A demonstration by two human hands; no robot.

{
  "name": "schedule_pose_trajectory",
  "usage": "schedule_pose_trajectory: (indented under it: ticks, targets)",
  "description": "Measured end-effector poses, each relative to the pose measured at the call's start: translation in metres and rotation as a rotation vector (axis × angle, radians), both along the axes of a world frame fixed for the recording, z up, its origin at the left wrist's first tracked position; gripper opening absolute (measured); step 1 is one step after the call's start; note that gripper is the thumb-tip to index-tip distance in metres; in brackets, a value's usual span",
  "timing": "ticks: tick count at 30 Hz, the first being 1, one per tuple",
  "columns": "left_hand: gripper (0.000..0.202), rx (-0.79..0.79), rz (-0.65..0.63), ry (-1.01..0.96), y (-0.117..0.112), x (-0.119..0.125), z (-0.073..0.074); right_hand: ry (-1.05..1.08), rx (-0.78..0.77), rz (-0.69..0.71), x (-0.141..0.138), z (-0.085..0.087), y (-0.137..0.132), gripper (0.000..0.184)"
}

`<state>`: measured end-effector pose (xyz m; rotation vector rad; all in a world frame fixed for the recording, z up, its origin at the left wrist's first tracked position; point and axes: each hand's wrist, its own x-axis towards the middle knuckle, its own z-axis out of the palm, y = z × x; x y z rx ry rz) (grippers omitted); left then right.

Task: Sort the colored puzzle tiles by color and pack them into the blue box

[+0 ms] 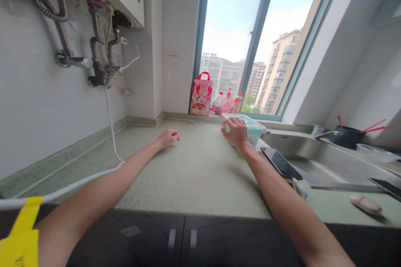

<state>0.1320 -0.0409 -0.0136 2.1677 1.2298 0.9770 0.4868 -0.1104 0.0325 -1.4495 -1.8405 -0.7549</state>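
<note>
My left hand [169, 138] is over the pale green countertop [191, 171], its fingers curled in and nothing visible in them. My right hand [236, 133] is at the near left corner of a mint-green plastic container with a clear lid [255, 127]. The fingers of that hand bend into a rounded loop and cover part of the container. Whether they grip its edge or only hover before it, I cannot tell. Below the container, a dark-screened phone [281, 162] lies beside the sink, close to my right forearm.
A white cable [111, 129] runs from the wall pipes across my left forearm. The steel sink [310, 162] is on the right, with a black pot [347, 136] behind it. A red-handled bag [201, 97] and a pink pump bottle [227, 104] stand by the window. A greyish oval object [366, 204] lies front right.
</note>
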Motion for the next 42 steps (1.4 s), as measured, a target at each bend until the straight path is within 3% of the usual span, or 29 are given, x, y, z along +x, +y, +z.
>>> schedule_pose_trajectory:
  ticks: [4, 6, 9, 16, 23, 28, 36, 42]
  targets:
    - [0.042, 0.241, -0.018, 0.34, -0.009, 0.006, -0.004, -0.137, -0.49, 0.091, -0.04, -0.028, 0.009, 0.03]
    - [0.043, 0.248, 0.016, 0.386, -0.009, 0.005, -0.005, -0.151, -0.599, 0.078, -0.051, -0.042, 0.016, 0.033]
    - [0.043, 0.206, 0.052, 0.412, -0.005, 0.003, -0.005, -0.135, -0.605, 0.053, -0.055, -0.052, 0.023, 0.036]
    - [0.041, 0.186, 0.057, 0.418, -0.009, 0.005, -0.001, -0.124, -0.595, 0.029, -0.05, -0.051, 0.024, 0.036]
    - [0.027, 0.33, 0.206, 0.331, -0.018, 0.007, 0.0, -0.12, -0.583, 0.035, -0.051, -0.053, 0.024, 0.037]
    - [0.026, 0.177, 0.189, 0.391, -0.012, 0.007, -0.001, -0.095, -0.528, 0.001, -0.049, -0.05, 0.02, 0.034]
    - [0.027, 0.19, 0.216, 0.524, -0.014, 0.008, 0.002, -0.048, -0.494, -0.107, -0.047, -0.05, 0.018, 0.048]
    - [0.026, 0.225, 0.248, 0.585, -0.015, 0.009, 0.002, -0.071, -0.59, -0.093, -0.047, -0.052, 0.024, 0.036]
